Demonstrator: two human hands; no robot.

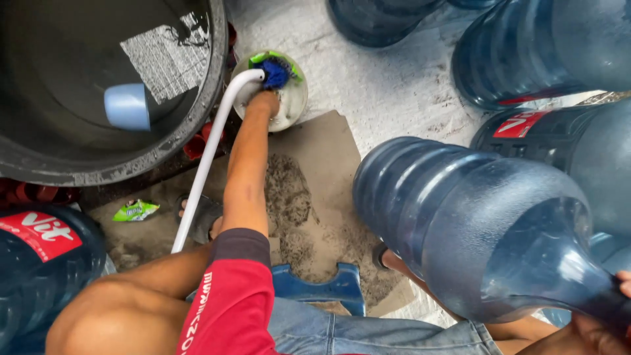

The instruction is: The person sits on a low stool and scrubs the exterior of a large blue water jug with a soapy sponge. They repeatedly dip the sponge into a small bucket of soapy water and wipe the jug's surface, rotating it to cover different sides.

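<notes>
Head view looking down at a seated person. Left hand (265, 104) stretches forward into a small pale bowl (289, 105) on the concrete ground, fingers curled around a blue scrubber (276, 72) with a green pad (263, 57) lying beside it in the bowl; grip looks closed on the scrubber, though the fingertips are partly hidden. A white hose (210, 148) runs from near the left knee up to the bowl rim, its end bent over just beside the scrubber.

Right hand (601, 325) sits at the bottom right corner, wrapped around the neck of a large blue water jug (473, 223); the jug lies tilted on its side across the right leg, base pointing away toward the cardboard, neck toward the person. Only part of the hand shows, closed on the neck.

A flattened cardboard sheet (315, 171), wet and dirty, lies under the forearm. A blue plastic stool (315, 286) edge shows between the legs. Top left is a big dark tub (197, 125) holding a light blue cup (127, 106). More blue jugs stand around: one with a red label bottom left (39, 256), others top right (539, 52). A green wrapper (135, 210) lies on the ground near the tub. Red sleeve and denim shorts at bottom
</notes>
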